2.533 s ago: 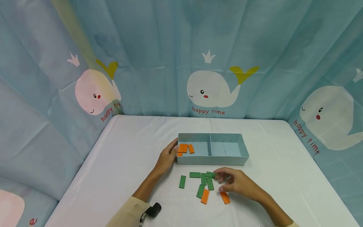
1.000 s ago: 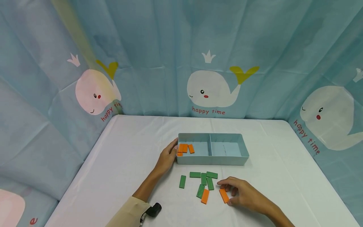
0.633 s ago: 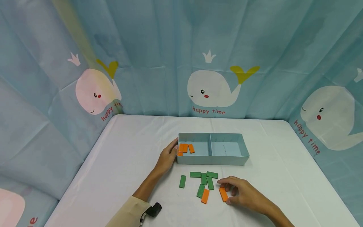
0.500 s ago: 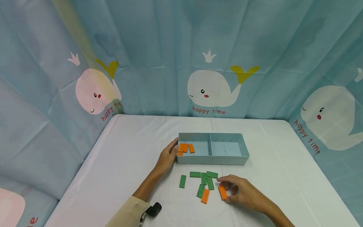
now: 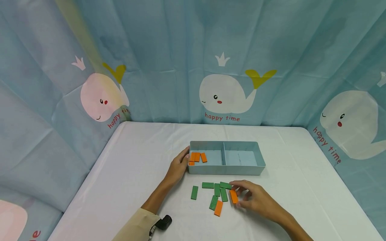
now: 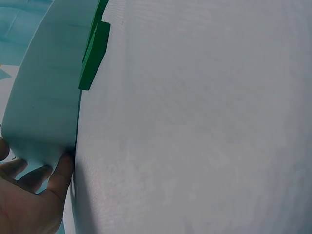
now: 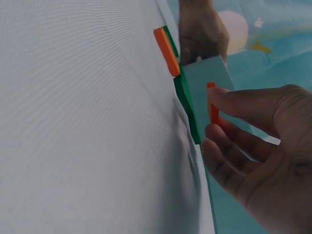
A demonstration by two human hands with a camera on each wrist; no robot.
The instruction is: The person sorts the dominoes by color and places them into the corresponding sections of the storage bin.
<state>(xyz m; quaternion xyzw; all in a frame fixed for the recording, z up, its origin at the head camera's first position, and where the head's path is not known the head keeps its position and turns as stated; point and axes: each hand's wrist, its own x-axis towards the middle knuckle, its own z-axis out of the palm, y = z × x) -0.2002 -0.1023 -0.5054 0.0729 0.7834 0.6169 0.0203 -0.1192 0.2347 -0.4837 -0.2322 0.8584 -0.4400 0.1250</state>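
My right hand (image 5: 256,202) pinches an orange rectangular tile (image 5: 233,196) between thumb and fingertips; the right wrist view shows this orange tile (image 7: 213,105) edge-on and raised off the cloth. With its fingertips against the end wall, my left hand (image 5: 176,170) holds the left end of a pale blue-grey divided box (image 5: 226,170). Several orange tiles (image 5: 196,157) lie in the box's left compartment. In front of the box are several green tiles (image 5: 217,189), and one more orange tile (image 5: 218,208) lies against a green one.
A white cloth covers the table (image 5: 144,147). The box's divider (image 5: 223,153) stands upright between its two compartments. Behind the table hangs a blue curtain (image 5: 169,100) with whale prints. A black wrist device (image 5: 164,222) sits at the left sleeve (image 5: 137,224).
My right hand has moved from above the near orange tile to pinching it, lifted it, and carried it forward and left towards the green tiles. The left hand and the box stay put.
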